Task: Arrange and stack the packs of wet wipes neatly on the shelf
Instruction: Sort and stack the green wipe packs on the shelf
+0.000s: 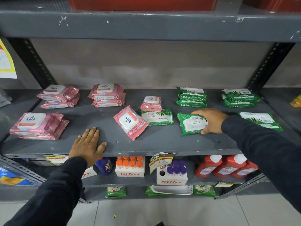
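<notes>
Pink and green wet-wipe packs lie on a grey shelf (104, 137). My right hand (211, 120) grips a green pack (189, 123) by its right end, right of centre. My left hand (88, 144) rests flat and open on the shelf's front edge, holding nothing. Pink stacks sit at the front left (37, 125), back left (58, 96) and back centre-left (106, 94). A loose pink pack (130, 122) lies askew in the middle beside a green pack (157, 118) and a small pink stack (151, 103). Green stacks stand at the back right (191, 97) and far right (240, 97). One single green pack (260, 120) lies front right.
The shelf above (146, 25) hangs low over the packs. Slotted uprights (32, 62) stand at the back corners. Below are fitfizz boxes (130, 167), red bottles (226, 165) and price tags (160, 161). Bare shelf lies between my left hand and the loose pink pack.
</notes>
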The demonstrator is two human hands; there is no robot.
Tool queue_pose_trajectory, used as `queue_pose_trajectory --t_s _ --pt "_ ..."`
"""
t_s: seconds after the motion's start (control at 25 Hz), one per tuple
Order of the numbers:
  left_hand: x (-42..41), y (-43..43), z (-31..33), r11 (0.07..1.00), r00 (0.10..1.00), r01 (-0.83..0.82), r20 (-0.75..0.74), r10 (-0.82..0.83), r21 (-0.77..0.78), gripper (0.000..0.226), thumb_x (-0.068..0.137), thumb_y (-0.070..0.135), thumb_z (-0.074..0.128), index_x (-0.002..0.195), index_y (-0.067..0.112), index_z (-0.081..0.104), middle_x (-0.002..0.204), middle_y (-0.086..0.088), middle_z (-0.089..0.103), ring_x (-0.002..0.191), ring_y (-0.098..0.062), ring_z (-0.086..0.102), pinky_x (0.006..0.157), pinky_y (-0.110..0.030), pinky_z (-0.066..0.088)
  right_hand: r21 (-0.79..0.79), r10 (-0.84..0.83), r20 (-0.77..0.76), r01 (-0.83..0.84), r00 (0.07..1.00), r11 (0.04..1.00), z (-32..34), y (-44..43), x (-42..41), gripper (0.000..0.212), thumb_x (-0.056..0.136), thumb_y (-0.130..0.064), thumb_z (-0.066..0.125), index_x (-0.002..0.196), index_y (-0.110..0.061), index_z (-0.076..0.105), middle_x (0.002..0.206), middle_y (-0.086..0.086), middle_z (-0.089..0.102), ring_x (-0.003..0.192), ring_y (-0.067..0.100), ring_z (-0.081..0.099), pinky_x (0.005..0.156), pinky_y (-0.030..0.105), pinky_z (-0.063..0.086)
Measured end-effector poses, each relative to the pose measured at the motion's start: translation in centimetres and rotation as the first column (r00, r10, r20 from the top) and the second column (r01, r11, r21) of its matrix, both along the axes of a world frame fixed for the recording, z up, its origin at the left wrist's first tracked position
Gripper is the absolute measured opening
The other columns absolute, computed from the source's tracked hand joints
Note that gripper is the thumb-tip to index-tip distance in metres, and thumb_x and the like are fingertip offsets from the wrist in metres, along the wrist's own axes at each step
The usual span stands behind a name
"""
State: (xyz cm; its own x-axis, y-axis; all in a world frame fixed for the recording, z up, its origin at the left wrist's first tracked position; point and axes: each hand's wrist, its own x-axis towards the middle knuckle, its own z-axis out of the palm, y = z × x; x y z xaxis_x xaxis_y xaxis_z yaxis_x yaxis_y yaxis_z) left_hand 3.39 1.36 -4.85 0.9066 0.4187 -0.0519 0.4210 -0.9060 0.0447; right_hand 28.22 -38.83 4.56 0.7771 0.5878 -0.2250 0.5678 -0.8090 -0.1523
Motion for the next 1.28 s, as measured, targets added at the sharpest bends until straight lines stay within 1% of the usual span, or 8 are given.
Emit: queue_pose_trajectory --t_s 0.16,0.4,0.64,0.72,0.84,1.04,1.16,1.28 --pt "-0.1 0.0 0.1 1.0 1.0 0.004 -0.003 -0.004 0.0 0.079 0.084 0.06 0.009 0.149 0.016 0.007 0.159 -0.001 0.003 0.146 -0.02 0.001 0.117 -0.039 0.003 0.02 -0.034 -0.008 0.034 0.999 0.999 0.2 -0.1 -0.1 0.096 0.062 -0.026 0.087 0.144 -0.028 0.038 0.148 0.002 0.046 0.128 0.024 0.048 0.104 0.039 0.042" --pt "-0.1 -0.1 0.2 1.0 1.0 0.01 0.003 -0.01 -0.004 0.07 0.092 0.055 0.018 0.149 0.016 0.006 0.159 -0.002 0.002 0.146 -0.021 0.001 0.118 -0.04 0.004 0.009 -0.153 0.076 0.153 0.985 0.988 0.5 0.3 -1.3 0.101 0.061 -0.052 0.081 0.146 -0.025 0.033 0.148 0.001 0.045 0.129 0.024 0.048 0.102 0.038 0.044" --pt "-0.2 -0.4 0.4 1.0 1.0 0.007 -0.004 -0.007 -0.008 0.069 0.093 0.054 0.019 0.149 0.016 0.004 0.159 -0.002 0.0 0.146 -0.02 -0.001 0.117 -0.039 0.002 0.174 -0.438 0.004 0.43 0.899 0.886 0.8 1.4 -3.3 0.099 0.058 -0.062 0.077 0.138 -0.013 0.044 0.137 0.008 0.055 0.119 0.029 0.056 0.092 0.038 0.05" --pt "-0.2 -0.4 0.5 1.0 1.0 0.011 -0.006 -0.011 -0.007 0.07 0.092 0.055 0.017 0.149 0.016 0.004 0.159 -0.002 0.0 0.146 -0.02 0.0 0.117 -0.039 0.003 0.213 -0.537 -0.069 0.538 0.841 0.815 1.2 2.1 -3.9 0.084 0.063 -0.062 0.074 0.124 -0.008 0.055 0.129 0.011 0.059 0.109 0.03 0.06 0.084 0.035 0.05" --pt "-0.2 -0.2 0.3 1.0 1.0 0.021 -0.008 -0.021 -0.008 0.071 0.092 0.056 0.016 0.149 0.015 0.005 0.159 -0.002 0.001 0.146 -0.021 0.0 0.118 -0.04 0.004 0.307 -0.628 -0.266 0.681 0.732 0.665 1.7 3.0 -4.4 0.052 0.068 -0.057 0.073 0.074 -0.008 0.056 0.097 0.01 0.061 0.077 0.024 0.058 0.071 0.031 0.045" --pt "-0.2 -0.2 0.2 1.0 1.0 0.022 -0.01 -0.022 -0.012 0.071 0.092 0.055 0.019 0.149 0.015 0.005 0.159 -0.003 0.002 0.146 -0.022 0.001 0.118 -0.041 0.004 0.385 -0.682 -0.401 0.788 0.611 0.48 1.5 4.0 -4.4 0.042 0.07 -0.053 0.071 0.059 -0.015 0.057 0.07 0.001 0.055 0.06 0.017 0.052 0.071 0.029 0.042" --pt "-0.2 -0.2 0.2 1.0 1.0 0.023 0.0 -0.023 -0.003 0.07 0.092 0.055 0.018 0.149 0.015 0.006 0.159 -0.003 0.002 0.146 -0.021 0.001 0.118 -0.04 0.005 0.363 -0.683 -0.376 0.778 0.626 0.513 1.5 4.3 -4.2 0.041 0.067 -0.052 0.073 0.061 -0.014 0.059 0.07 0.0 0.057 0.06 0.017 0.053 0.069 0.028 0.043" --pt "-0.2 -0.1 0.2 1.0 1.0 0.028 0.0 -0.028 -0.003 0.071 0.092 0.056 0.017 0.149 0.015 0.007 0.159 -0.003 0.003 0.146 -0.021 0.001 0.118 -0.04 0.004 0.278 -0.632 -0.22 0.669 0.743 0.689 1.1 4.1 -3.8 0.043 0.066 -0.044 0.078 0.084 -0.01 0.059 0.088 0.005 0.063 0.079 0.025 0.059 0.071 0.03 0.047"
